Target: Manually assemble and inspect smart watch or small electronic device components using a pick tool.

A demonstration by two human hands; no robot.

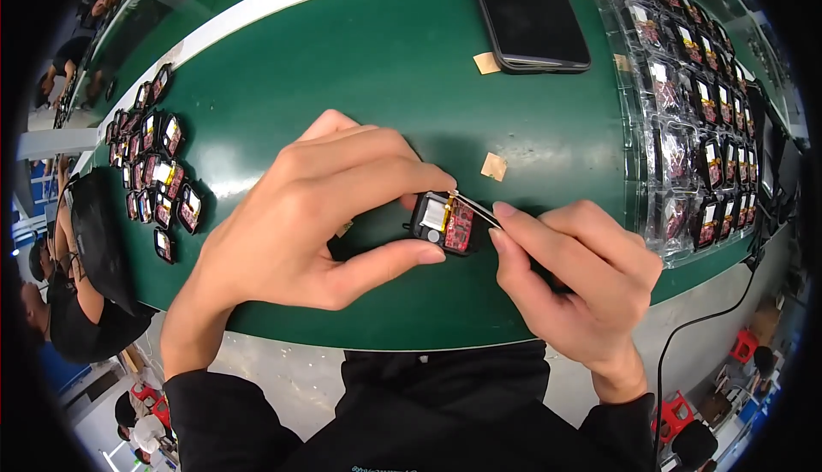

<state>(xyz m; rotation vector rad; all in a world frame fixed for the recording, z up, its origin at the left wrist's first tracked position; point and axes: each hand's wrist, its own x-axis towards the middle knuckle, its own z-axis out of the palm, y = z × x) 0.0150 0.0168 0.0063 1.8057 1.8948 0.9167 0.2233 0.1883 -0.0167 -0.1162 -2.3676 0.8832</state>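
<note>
A small black device casing (pixel 444 224) with a red circuit board and a silvery battery pack lies on the green table in front of me. My left hand (pixel 338 206) grips it, the thumb on its near left side and the index fingertip at its far edge. In my right hand (pixel 574 271) a pair of thin metal tweezers (pixel 478 207) is pinched between thumb and index finger. Their tips reach the far edge of the casing, close to my left index fingertip. Whether the tips hold anything is too small to tell.
Several similar open casings (pixel 163 176) lie in a loose cluster at the left. Clear plastic trays (pixel 672 151) filled with more stand at the right. A black phone (pixel 531 18) lies at the back, near small tan paper squares (pixel 494 166). A person (pixel 86 283) sits at the far left.
</note>
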